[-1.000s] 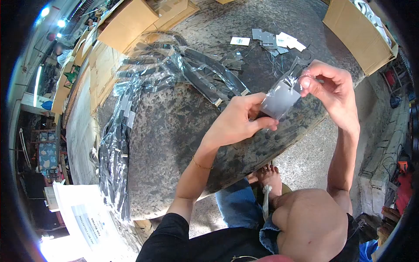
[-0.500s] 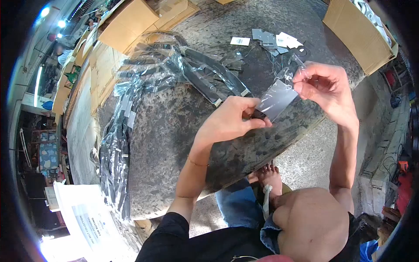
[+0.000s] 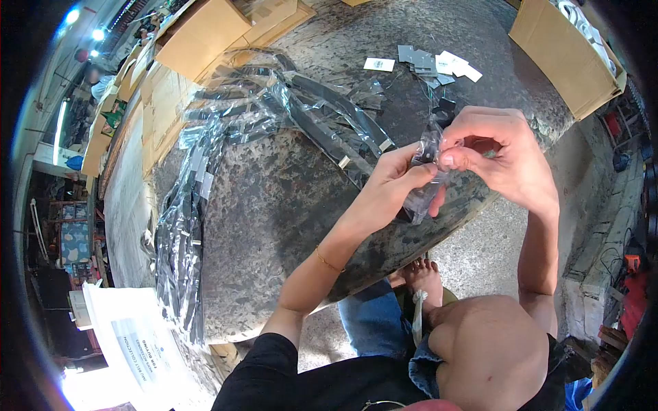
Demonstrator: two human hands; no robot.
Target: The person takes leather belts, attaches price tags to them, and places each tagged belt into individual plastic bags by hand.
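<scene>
My left hand (image 3: 394,181) grips a dark belt end in a clear plastic sleeve (image 3: 423,195), fingers closed around it. Thumb and forefinger of my right hand (image 3: 504,154) pinch the crinkled plastic at the sleeve's upper end, touching the left fingertips. The exact part between the fingers is partly hidden. More black belts in clear sleeves (image 3: 329,123) run from the hands to the upper left of the table. Beyond the right hand lies a loose pile of grey tags (image 3: 419,60), with white tags (image 3: 456,64) beside it and a single white tag (image 3: 378,64).
A bundle of sleeved belts (image 3: 181,267) lies along the table's left edge. Cardboard boxes stand at the upper left (image 3: 202,44) and upper right (image 3: 565,58). A white printed box (image 3: 137,342) is at the lower left. The dark, blotched table (image 3: 253,240) has a curved front edge.
The left hand has moved right and up, and the right hand slightly lower, so they now meet. The grey tag held in view before is no longer visible between them.
</scene>
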